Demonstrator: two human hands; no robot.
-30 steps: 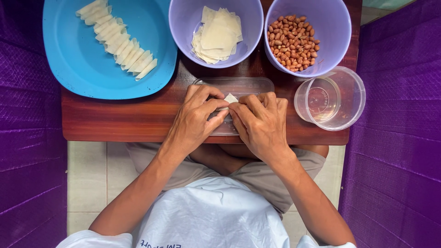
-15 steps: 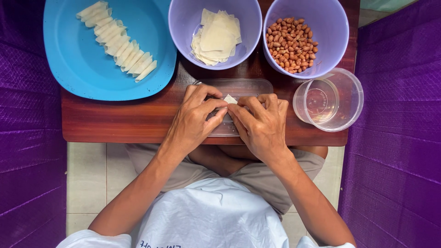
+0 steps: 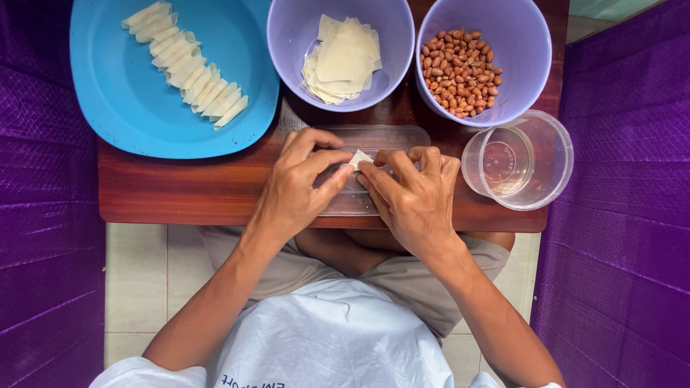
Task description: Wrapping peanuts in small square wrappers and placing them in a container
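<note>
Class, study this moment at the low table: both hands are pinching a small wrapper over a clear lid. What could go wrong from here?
1. The thin wrapper pinched between the left hand and right hand might tear or unroll.
2. The clear lid beneath lies loose on the table and could slide.
3. The clear tub overhangs the table edge beside the right hand; a nudge could tip it.

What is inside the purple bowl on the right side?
The right purple bowl holds brown peanuts, heaped toward its left side. The bowl's bottom beneath them is covered, so anything below cannot be seen.
</note>
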